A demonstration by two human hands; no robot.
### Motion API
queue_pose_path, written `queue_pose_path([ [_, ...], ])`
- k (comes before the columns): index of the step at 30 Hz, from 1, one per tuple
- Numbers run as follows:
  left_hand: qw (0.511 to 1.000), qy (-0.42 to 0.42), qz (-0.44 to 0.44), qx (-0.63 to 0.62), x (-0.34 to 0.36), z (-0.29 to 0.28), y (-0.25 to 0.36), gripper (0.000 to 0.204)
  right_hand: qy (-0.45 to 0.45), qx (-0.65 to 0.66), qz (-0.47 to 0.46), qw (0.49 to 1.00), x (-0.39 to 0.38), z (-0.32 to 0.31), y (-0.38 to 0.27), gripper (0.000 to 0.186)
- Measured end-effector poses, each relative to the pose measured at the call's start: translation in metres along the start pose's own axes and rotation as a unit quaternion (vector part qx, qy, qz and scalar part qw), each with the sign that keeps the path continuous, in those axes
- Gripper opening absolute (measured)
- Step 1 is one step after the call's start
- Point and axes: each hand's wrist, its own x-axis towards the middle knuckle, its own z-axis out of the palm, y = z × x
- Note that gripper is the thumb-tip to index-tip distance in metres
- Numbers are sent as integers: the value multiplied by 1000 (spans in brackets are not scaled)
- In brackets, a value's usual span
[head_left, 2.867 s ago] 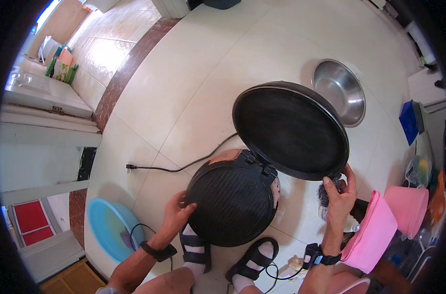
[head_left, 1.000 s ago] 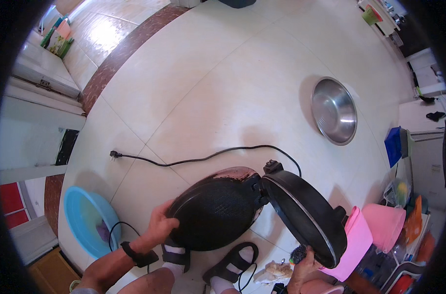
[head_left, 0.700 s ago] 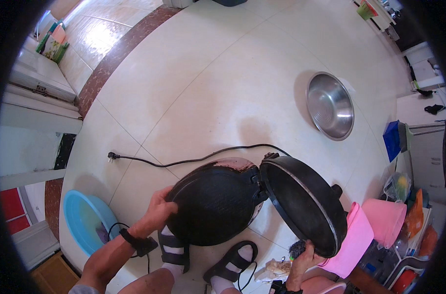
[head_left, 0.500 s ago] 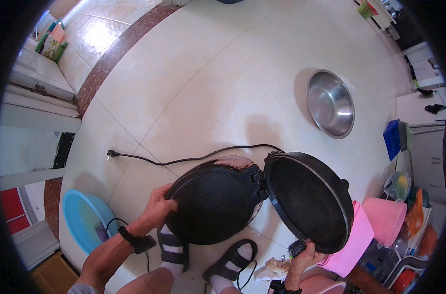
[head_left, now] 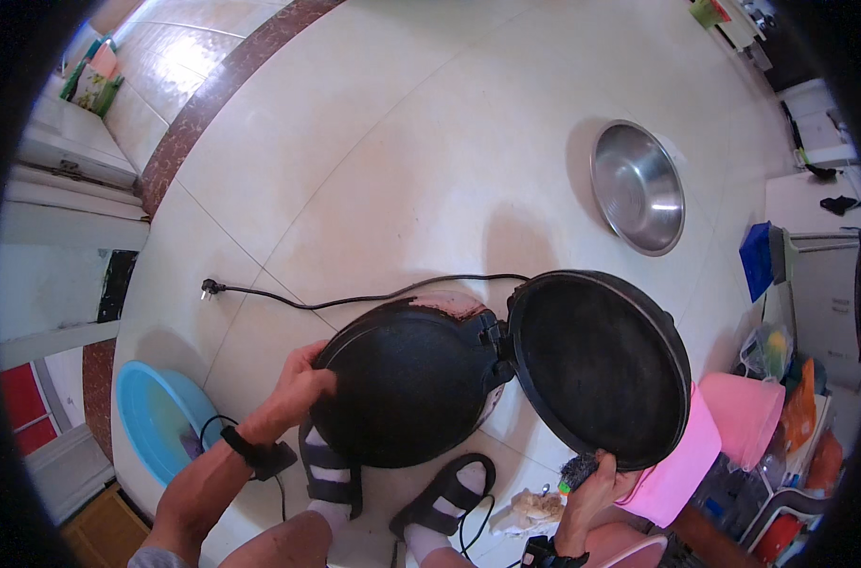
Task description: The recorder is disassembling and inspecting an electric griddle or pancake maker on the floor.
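Plainly, base (head_left: 402, 393) and lid (head_left: 601, 364) lay open left to right about the hinge (head_left: 497, 352), left hand (head_left: 298, 390) gripping base's left rim, right hand (head_left: 601, 488) clutching scrubber (head_left: 577, 470) against lid's near rim, lid extending away beyond it.

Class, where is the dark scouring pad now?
The scouring pad is lower right in the head view, in the right hand, by the black lid's lower rim.

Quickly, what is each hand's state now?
Left hand: closed on the left black pan.
Right hand: holding a dark scrubber, touching the right black pan.
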Motion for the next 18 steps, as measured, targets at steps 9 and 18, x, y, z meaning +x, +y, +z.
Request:
queue_pose_path([
  [9, 1000, 12, 4, 18, 34, -3, 17, 52, -56, -37, -13, 998, 24, -9, 8, 40],
  [18, 997, 25, 59, 42, 43, -3, 24, 54, -73, -46, -74, 993, 20, 9, -10, 33],
])
